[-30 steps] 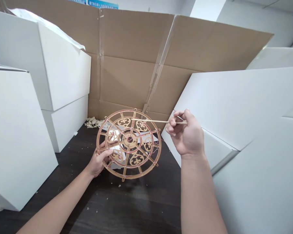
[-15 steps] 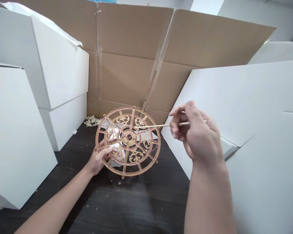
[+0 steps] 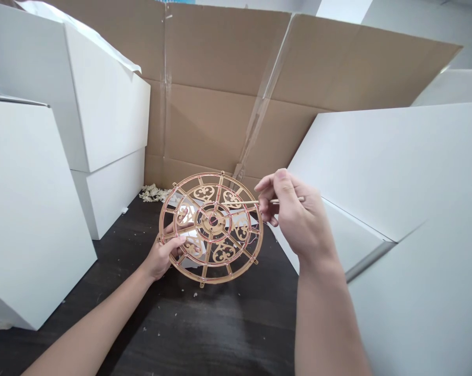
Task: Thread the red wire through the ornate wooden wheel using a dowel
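Note:
My left hand [image 3: 163,257] grips the lower left of a round, gold-coloured openwork wheel [image 3: 211,267], thumb in front and fingers behind. The wheel is tilted towards me above the dark table, with spokes, scroll ornaments and thin reddish wire along its rings. My right hand [image 3: 292,214] pinches a thin wooden stick [image 3: 245,202] to the right of the wheel. The stick points left, and its tip lies over the wheel near the inner ring; whether it touches I cannot tell. White pieces [image 3: 191,263] show behind the wheel's openings, partly hidden.
Stacked white boxes [image 3: 114,109] stand on the left, and large white boxes [image 3: 396,167] on the right. A cardboard panel [image 3: 208,120] closes off the back. Pale shavings [image 3: 153,193] lie by the panel. Small white crumbs dot the dark table [image 3: 173,324].
My right hand has shifted left, closer to the wheel, with the stick in it. The whole view has moved slightly; my left hand keeps its hold on the wheel.

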Available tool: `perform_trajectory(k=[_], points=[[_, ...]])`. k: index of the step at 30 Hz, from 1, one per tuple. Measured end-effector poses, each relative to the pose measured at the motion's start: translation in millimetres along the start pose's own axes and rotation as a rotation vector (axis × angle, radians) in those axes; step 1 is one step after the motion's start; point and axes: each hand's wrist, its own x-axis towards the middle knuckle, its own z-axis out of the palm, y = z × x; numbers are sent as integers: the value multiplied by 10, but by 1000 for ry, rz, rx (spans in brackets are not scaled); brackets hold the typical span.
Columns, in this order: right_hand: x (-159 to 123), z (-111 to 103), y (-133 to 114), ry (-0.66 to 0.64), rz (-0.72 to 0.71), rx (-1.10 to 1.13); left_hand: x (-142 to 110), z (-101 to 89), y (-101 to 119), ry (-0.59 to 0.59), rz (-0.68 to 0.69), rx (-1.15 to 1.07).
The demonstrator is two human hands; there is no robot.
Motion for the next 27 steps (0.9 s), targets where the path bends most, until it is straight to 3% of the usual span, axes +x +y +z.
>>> perform_trajectory(k=[13,20,27], points=[[14,80,86,1,-41,-47,-5,18,10,9,9,24],[20,51,71,195,-136,147,6,21,0,4,11,-2],[-44,29,-95,385,-284,92,2,13,3,18,-2,-21]])
